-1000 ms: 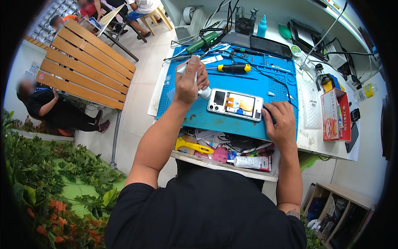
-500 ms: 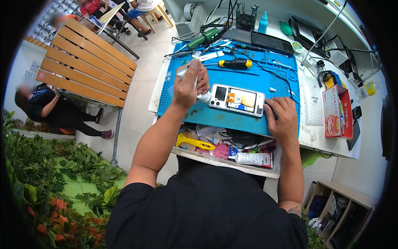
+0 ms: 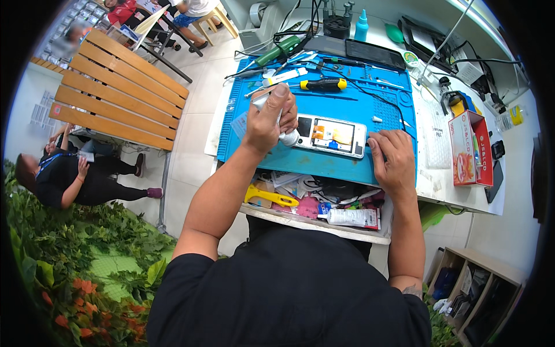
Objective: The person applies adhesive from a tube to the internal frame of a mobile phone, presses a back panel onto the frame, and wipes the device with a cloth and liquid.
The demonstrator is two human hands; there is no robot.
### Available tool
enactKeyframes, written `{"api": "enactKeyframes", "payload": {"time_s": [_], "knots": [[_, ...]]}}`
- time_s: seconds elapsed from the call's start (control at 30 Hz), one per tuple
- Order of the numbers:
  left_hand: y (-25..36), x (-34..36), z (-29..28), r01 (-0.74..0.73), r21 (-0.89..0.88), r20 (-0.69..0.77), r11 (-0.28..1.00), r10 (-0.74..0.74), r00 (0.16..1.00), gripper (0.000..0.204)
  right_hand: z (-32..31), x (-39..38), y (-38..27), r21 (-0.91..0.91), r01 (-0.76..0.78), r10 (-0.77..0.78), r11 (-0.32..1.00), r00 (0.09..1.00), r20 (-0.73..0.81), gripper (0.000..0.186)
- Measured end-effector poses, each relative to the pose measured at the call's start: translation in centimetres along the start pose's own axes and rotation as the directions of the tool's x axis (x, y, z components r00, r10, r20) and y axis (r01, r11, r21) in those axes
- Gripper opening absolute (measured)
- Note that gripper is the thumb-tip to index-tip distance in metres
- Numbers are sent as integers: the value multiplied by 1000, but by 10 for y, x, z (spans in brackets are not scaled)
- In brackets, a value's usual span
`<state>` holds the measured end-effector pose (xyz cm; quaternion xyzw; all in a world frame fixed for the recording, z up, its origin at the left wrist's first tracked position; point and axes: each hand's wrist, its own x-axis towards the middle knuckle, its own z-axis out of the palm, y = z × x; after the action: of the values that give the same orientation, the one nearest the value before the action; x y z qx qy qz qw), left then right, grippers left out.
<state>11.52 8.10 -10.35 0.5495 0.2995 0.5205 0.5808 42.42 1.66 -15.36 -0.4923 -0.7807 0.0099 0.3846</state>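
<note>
- Head view, left hand (image 3: 270,120): fist closed firmly round a white tube (image 3: 289,138), rounded white end down over the phone's camera end. Contact with phone: can't tell.
- Right hand (image 3: 394,155): empty, fingers loosely curled, thumb just beside the phone's right end; touching or not, can't tell.
- Smartphone (image 3: 332,137): lies flat on the blue repair mat (image 3: 347,111), between the hands, near the mat's front edge.
- Progress: back is off, orange flex cable (image 3: 318,132) and inner parts exposed. Looks mid-work; interior not covered yet. Anything applied from the tube: can't tell.
- Yellow-black screwdriver (image 3: 324,85): lies unheld beyond the phone.
</note>
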Motion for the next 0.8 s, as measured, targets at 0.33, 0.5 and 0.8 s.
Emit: {"api": "enactKeyframes", "payload": {"time_s": [0.33,0.5,0.8], "knots": [[-5,8,19,48,0,47,999,-48,998,56,-6,-2,0,12,-23,24,1000,993,-118,13],[-9,12,32,59,-10,83,998,-58,995,56,-6,-2,1,34,-13,19,999,985,-171,15],[-12,14,49,78,-12,116,997,-76,990,55,-9,-3,2,122,-75,104,990,962,-252,19]]}}
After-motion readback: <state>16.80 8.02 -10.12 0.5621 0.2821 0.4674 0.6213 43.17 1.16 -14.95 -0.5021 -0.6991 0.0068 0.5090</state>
